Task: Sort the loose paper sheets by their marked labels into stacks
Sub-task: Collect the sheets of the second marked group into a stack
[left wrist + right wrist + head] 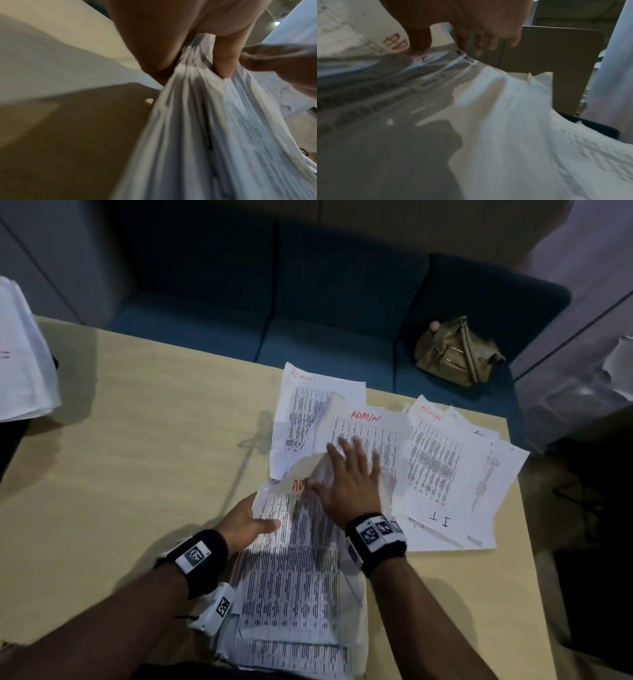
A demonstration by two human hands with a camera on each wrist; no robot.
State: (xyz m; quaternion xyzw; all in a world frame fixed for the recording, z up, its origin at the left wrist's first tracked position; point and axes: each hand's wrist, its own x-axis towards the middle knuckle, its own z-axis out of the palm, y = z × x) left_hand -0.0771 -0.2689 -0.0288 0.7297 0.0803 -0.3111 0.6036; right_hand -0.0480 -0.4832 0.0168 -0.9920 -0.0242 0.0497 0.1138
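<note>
A thick stack of printed sheets (294,577) lies at the table's near edge. My left hand (260,522) grips its left side, thumb on top and fingers underneath; in the left wrist view a finger (223,63) digs into the stack's edges (214,135). My right hand (349,470) is spread flat, fingers straight, over a sheet marked ADMIN in red (370,433). Its thumb (419,43) touches the curled top sheet with red "AD" (368,33). Another ADMIN sheet (301,405) lies behind. Sheets fanned to the right include one marked IT (442,518).
The tan table (137,474) has bare surface on its left half. A separate pile of paper (20,354) sits at the far left edge. Behind the table are a blue sofa (325,337) and an olive handbag (455,350) on its seat.
</note>
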